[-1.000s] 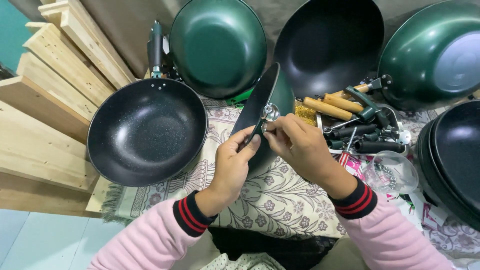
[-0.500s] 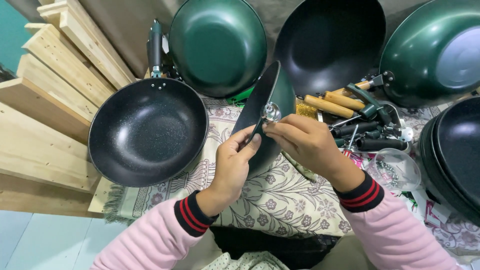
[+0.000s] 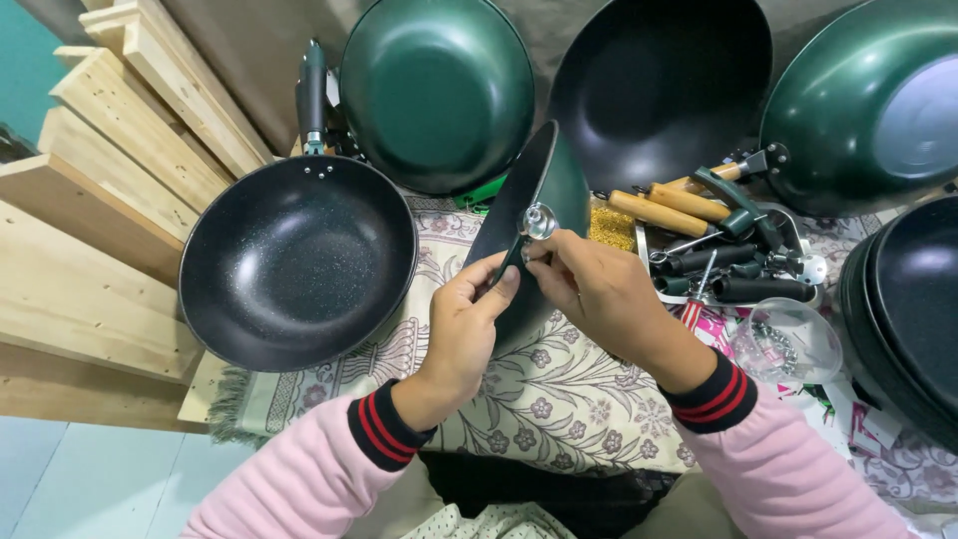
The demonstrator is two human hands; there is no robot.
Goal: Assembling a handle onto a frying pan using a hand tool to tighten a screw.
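Note:
I hold a dark green pan [image 3: 539, 190] on its edge over a flowered cloth [image 3: 559, 399]. My left hand [image 3: 461, 334] grips the pan's rim from the left, thumb on the inner face. My right hand [image 3: 599, 294] pinches a shiny metal bracket [image 3: 537, 222] against the rim, just right of the left thumb. Both sleeves are pink with black and red cuffs.
A black speckled pan with a handle [image 3: 296, 262] lies to the left on wooden planks [image 3: 90, 200]. Green pans [image 3: 436, 90] [image 3: 868, 100] and a black one [image 3: 664, 85] lean at the back. Loose handles [image 3: 699, 215] and a clear bowl of screws [image 3: 788, 344] sit right, beside stacked black pans [image 3: 913, 309].
Both hands and the pan have stayed almost in place. The right hand's fingers have shifted slightly on the metal bracket at the rim.

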